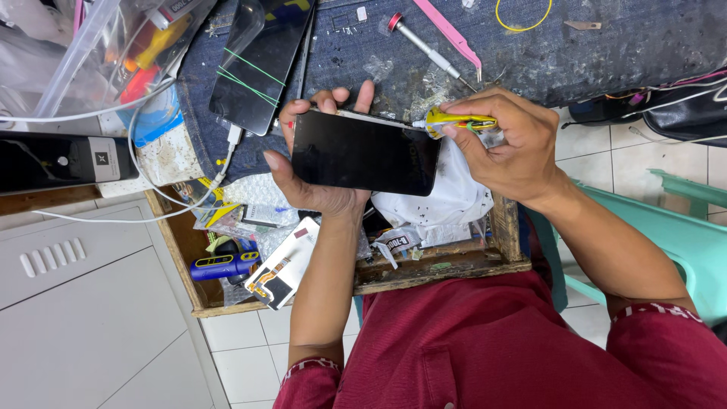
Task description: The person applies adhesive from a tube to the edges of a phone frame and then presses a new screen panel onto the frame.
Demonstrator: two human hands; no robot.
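Observation:
My left hand cradles a black smartphone from below, screen up, fingers curled over its far edge. My right hand grips a small yellow glue tube whose thin nozzle touches the phone's upper right corner. Both hands are held over an open wooden drawer at the workbench's front edge.
A second phone screen bound with green rubber bands lies on the dark denim mat. A screwdriver, pink tweezers and a yellow rubber band lie beyond. The drawer holds a white cloth, packets and a blue tool. White cables run left; a teal chair stands at the right.

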